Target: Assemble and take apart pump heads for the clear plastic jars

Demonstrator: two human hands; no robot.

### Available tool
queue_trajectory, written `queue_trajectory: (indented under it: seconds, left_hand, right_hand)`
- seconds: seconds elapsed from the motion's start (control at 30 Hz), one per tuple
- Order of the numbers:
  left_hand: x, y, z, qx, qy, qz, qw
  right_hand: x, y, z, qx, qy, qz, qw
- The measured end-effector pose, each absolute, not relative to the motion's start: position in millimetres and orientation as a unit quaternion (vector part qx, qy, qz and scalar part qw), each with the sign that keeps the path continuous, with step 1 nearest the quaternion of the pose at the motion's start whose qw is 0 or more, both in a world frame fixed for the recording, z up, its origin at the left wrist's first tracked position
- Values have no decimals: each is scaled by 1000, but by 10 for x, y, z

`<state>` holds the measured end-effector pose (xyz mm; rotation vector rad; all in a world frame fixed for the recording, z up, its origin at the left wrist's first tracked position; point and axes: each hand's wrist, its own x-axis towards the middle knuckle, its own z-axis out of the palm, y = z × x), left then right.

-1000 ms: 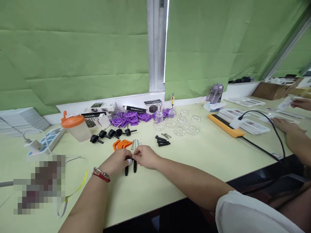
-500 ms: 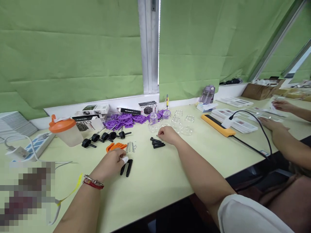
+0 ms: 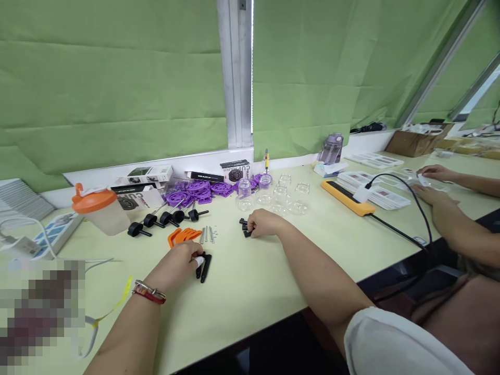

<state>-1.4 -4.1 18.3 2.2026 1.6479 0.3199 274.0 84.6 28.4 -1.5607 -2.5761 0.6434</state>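
Note:
My left hand [image 3: 180, 264] has its fingers bent and closed on one of the slim black plastic bars. A white wrap covers a fingertip. Another black bar [image 3: 205, 269] lies right beside it on the table. My right hand [image 3: 266, 224] pinches down on a small stack of similar black bars [image 3: 245, 227], hiding much of them. Just beyond the left hand are orange curved plastic pieces [image 3: 184, 236] and a few metal screws [image 3: 207, 234]. Black round caps with stems [image 3: 152, 221] lie in a row behind.
Clear jars [image 3: 279, 197], purple plastic parts [image 3: 195, 192] and printed boxes [image 3: 138, 198] line the wall. An orange-lidded shaker bottle [image 3: 101, 208] stands left, near a white power strip [image 3: 58, 234]. At right are a yellow power strip [image 3: 347, 199] and a co-worker's hands [image 3: 433, 192].
My right hand has moved down over the stack of black bars, and its fingers now cover part of them. My left hand stays at the other black bars. The view has shifted slightly.

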Motion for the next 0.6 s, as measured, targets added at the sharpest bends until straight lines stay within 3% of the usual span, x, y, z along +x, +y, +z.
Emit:
queue_trajectory:
  seconds: [0.6]
  left_hand:
    - [-67,-61,166,768,603,110,188]
  right_hand:
    - [2703,847,185,-471,-850,232,45]
